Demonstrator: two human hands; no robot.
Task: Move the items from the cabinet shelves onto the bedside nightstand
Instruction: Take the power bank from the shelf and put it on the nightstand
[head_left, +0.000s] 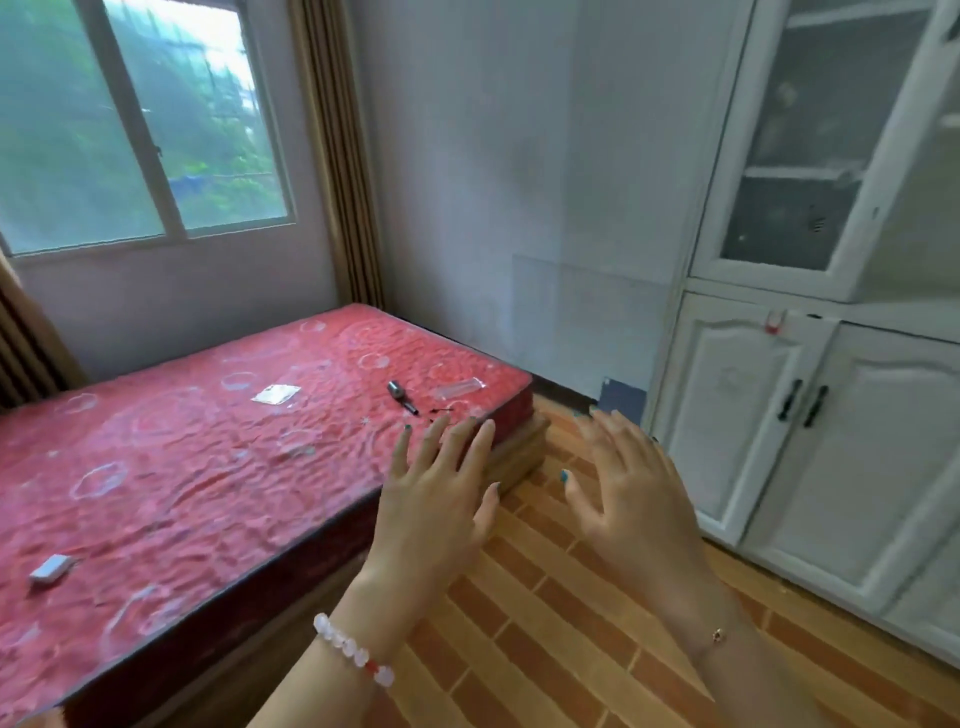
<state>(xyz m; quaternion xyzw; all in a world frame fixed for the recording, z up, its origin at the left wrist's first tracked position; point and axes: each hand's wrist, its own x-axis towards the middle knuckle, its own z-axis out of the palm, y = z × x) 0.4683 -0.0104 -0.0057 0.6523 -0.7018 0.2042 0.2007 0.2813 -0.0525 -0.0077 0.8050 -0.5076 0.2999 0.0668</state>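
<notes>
Both hands are raised with fingers spread and straight, holding nothing. The right hand (631, 501) is nearer the white cabinet (737, 426), the left hand (436, 501) farther from it. The cabinet's glazed upper shelves (800, 172) lie well above both hands; their contents are too blurred to tell.

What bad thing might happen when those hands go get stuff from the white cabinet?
The left hand and right hand are both empty. The cabinet's upper door is glass, so a hasty reach might bang it. The items behind it are blurry; a dropped one would hit the tiled floor.
</notes>
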